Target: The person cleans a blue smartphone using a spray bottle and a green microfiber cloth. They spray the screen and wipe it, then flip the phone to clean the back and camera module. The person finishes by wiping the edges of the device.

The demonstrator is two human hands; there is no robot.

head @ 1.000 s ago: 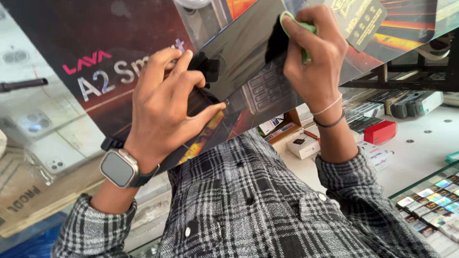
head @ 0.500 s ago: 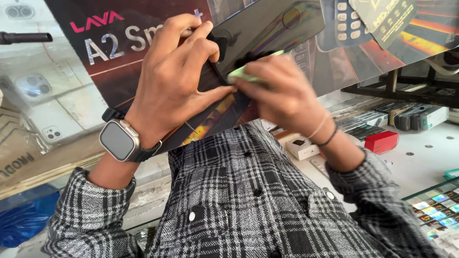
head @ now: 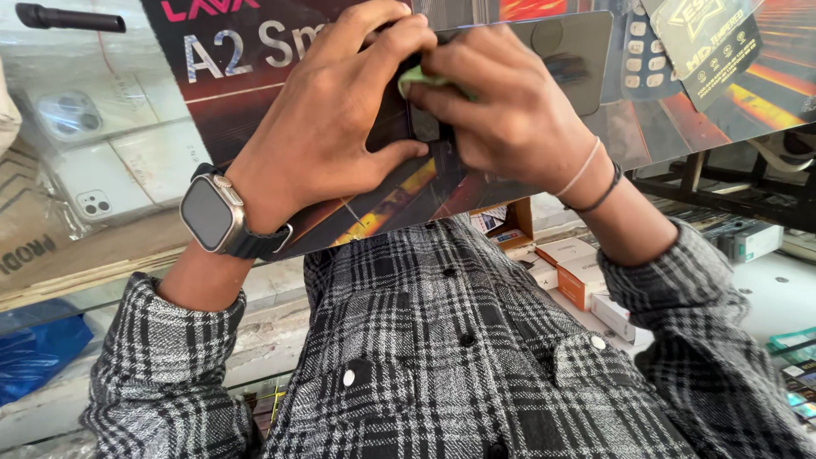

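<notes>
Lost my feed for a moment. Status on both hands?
Left hand steadies dark flat phone. Right hand presses small green cloth on it. Nothing in the way.

We see both hands raised in front of the chest, meeting near top centre. Left hand: back toward the camera, fingers curled over at the top, thumb stretched out flat to the right. Wrist bent, forearm dropping down-left into a plaid sleeve cuff. Right hand: back also toward us, fingers bunched and curled inward toward the left hand, fingertips pinched together. Knuckles of the two hands nearly touching. Right wrist angles down-right, forearm bare to the cuff. Both elbows low, out to the sides.
</notes>
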